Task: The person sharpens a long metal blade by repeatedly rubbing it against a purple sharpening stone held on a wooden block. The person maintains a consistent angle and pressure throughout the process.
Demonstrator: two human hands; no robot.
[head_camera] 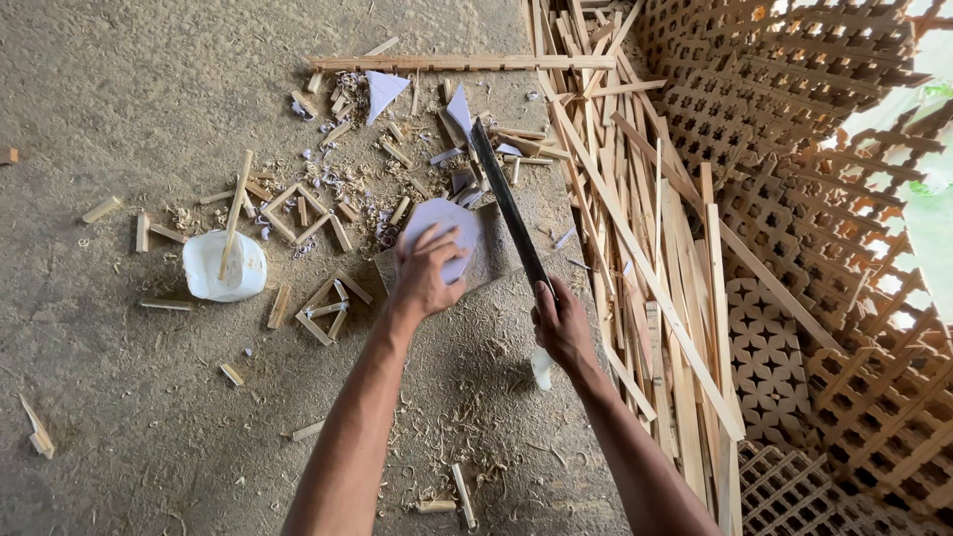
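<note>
White tub [224, 266] with upright stick [236, 213]

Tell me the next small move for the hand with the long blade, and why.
Probably bring the blade down toward the pale sheet. The right hand holds it raised, angled above the block, while the left hand presses the sheet flat there.

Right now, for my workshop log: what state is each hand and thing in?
left hand: pressed on the white sheet
white sheet: flat on a block
right hand: gripping the long blade
long blade: raised, angled
white tub: upright, stick inside
wood slats: loosely piled
</note>
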